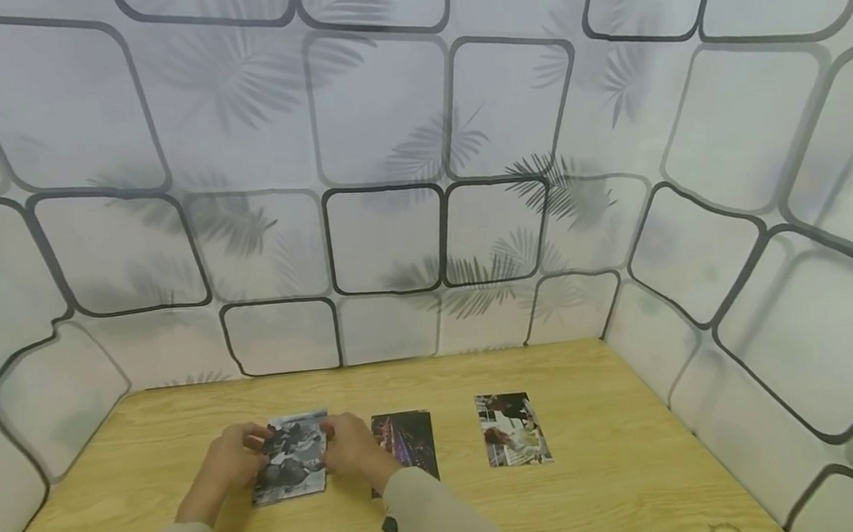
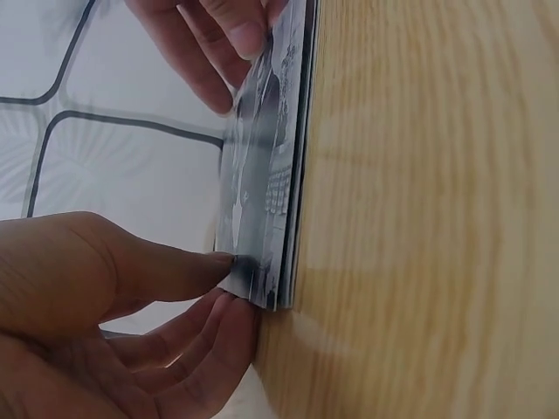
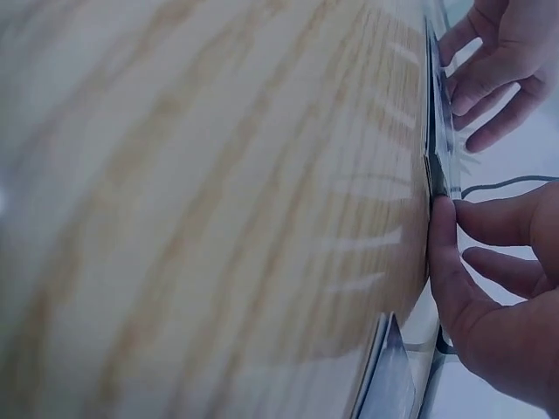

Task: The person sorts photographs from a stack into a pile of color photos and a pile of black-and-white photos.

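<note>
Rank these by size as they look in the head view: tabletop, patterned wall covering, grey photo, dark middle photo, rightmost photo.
1. Patterned wall covering
2. Tabletop
3. Grey photo, dark middle photo, rightmost photo: too alike to rank; the right hand partly hides the middle one.

the gray photo print [image 1: 291, 458] looks like smooth, glossy paper to me; the counter [image 1: 622, 459] shows wood grain with a soft sheen; sleeves [image 1: 446, 515], matt cloth.
</note>
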Available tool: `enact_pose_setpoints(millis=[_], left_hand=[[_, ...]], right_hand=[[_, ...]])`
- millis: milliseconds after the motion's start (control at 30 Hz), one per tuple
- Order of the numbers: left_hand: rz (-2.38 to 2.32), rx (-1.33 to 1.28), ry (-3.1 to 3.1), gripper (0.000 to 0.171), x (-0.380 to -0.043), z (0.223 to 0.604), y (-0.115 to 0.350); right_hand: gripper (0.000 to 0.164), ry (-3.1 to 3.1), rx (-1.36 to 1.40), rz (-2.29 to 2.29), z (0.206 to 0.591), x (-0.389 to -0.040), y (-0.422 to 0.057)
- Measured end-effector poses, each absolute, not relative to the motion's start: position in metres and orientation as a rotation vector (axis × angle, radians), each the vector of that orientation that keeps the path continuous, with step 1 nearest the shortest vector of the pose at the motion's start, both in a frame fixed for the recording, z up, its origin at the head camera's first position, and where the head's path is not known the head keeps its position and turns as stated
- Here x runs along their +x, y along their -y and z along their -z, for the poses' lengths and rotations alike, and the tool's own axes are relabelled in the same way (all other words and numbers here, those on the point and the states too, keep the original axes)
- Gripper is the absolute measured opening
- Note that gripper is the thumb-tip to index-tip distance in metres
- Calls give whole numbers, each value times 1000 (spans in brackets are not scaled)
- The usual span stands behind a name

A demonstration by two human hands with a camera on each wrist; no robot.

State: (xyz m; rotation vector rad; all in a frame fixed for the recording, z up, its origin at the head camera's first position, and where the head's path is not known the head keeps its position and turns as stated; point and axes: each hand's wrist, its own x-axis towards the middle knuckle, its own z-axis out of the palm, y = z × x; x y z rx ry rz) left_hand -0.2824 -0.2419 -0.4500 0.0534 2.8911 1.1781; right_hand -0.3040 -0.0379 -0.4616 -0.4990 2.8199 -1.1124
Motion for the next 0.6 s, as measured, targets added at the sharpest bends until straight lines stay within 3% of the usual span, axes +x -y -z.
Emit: enact_pose_setpoints(millis=[600], left_hand=[[-1138, 30, -2914, 37, -283, 451, 240]], right_hand=[[44, -2945, -653, 891, 459, -300, 38]])
